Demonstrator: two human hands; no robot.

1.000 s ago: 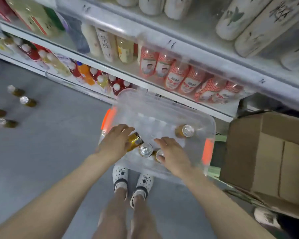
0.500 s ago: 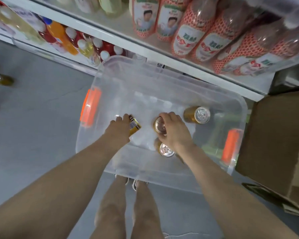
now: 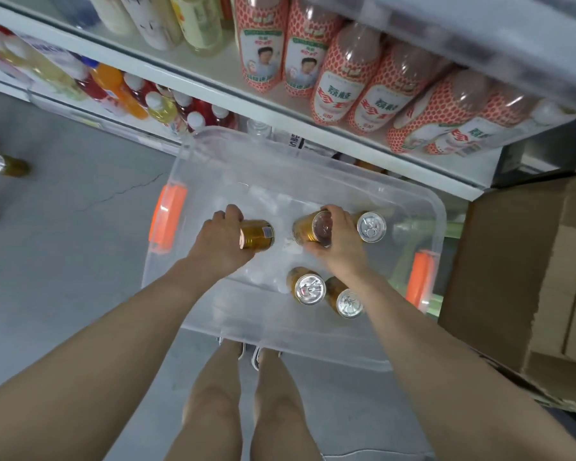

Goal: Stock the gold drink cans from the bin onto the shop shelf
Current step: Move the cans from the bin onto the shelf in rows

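Left hand (image 3: 218, 242): fingers curled round a gold can (image 3: 258, 234), held on its side, long axis running rightward out of the palm.
Right hand (image 3: 341, 242): wrapped round a second can (image 3: 308, 227), tilted, top end toward the palm.
Bin (image 3: 280, 334): clear, just before the shelf (image 3: 233, 94); three spare cans (image 3: 308, 287) stand inside, nearest the right hand.
Coming move: shelf lies up and forward of both hands — I judge each can needs righting first.
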